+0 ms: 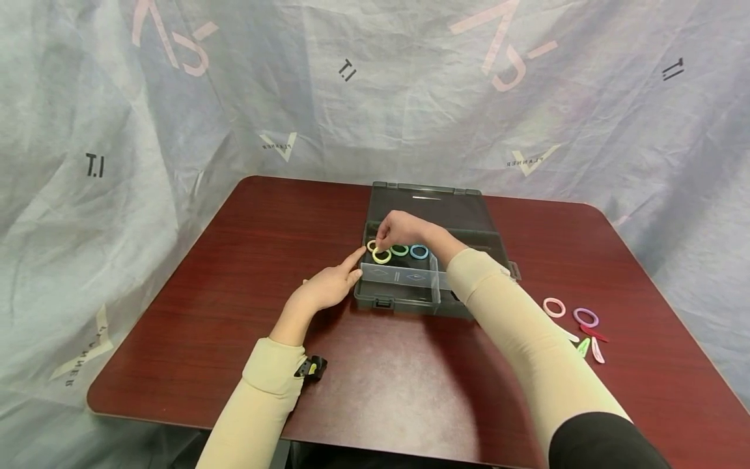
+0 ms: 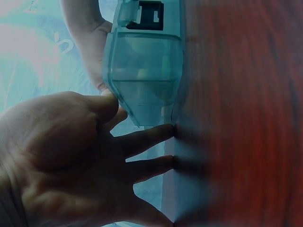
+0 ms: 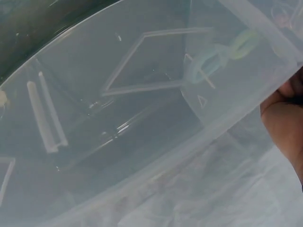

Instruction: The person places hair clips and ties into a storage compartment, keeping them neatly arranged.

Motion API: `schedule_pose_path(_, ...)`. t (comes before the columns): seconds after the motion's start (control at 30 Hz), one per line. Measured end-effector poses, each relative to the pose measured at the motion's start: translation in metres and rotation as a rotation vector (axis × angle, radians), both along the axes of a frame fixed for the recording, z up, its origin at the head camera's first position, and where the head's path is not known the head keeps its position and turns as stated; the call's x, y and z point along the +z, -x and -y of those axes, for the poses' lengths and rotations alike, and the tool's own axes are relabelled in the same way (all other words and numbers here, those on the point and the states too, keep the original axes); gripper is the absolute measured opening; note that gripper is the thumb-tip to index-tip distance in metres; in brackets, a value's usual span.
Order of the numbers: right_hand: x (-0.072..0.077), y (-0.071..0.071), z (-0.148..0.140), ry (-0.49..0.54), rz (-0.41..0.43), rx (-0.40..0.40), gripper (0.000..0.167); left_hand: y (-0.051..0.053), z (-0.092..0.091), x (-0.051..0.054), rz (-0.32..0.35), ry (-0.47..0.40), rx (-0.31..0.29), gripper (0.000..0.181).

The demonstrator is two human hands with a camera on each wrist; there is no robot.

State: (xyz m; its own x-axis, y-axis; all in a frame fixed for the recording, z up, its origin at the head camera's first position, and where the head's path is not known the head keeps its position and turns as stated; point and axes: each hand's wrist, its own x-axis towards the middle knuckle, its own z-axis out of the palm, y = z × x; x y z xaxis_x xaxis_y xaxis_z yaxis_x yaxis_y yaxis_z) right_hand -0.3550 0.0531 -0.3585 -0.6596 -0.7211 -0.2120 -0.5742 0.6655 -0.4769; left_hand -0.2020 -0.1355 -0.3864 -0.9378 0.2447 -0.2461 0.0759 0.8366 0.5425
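Note:
A dark translucent plastic box stands on the table with its lid laid back. My right hand reaches over its left compartment and pinches a yellow hair tie between thumb and fingertips. Beside that lie a pale yellow hair tie, a green one and a blue one. My left hand is at the box's left end, fingers spread. In the left wrist view, this hand has its thumb against the box wall and its fingertips on the table.
A clear divider crosses the box's front part. Right of my right forearm lie a pink hair tie, a purple hair tie and several snap hair clips, among them a red one and a green one. A printed cloth hangs behind the table.

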Motion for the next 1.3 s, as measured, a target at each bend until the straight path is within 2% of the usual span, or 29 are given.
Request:
schedule_pose_path(0.33, -0.007, -0.008, 0.012, -0.023, 0.000, -0.010, 0.009, -0.001, 0.001, 0.001, -0.006, -0.001, -0.011, 0.060)
schedule_pose_path(0.5, -0.010, -0.009, 0.017, -0.051, -0.034, -0.027, 0.007, -0.002, 0.001, 0.001, -0.010, -0.009, -0.014, 0.060)
schedule_pose_path(0.67, -0.010, -0.010, 0.018, -0.042, -0.024, -0.035, 0.009, -0.003, 0.001, 0.002, -0.009, -0.015, -0.015, 0.060)
schedule_pose_path(1.13, 0.006, -0.004, -0.007, 0.066, 0.010, -0.077, 0.014, -0.002, -0.002, 0.001, -0.011, -0.005, -0.016, 0.060)
schedule_pose_path(1.3, 0.016, -0.001, -0.020, 0.149, 0.057, -0.098, 0.018, -0.003, 0.000, 0.002, -0.022, -0.007, -0.025, 0.060)
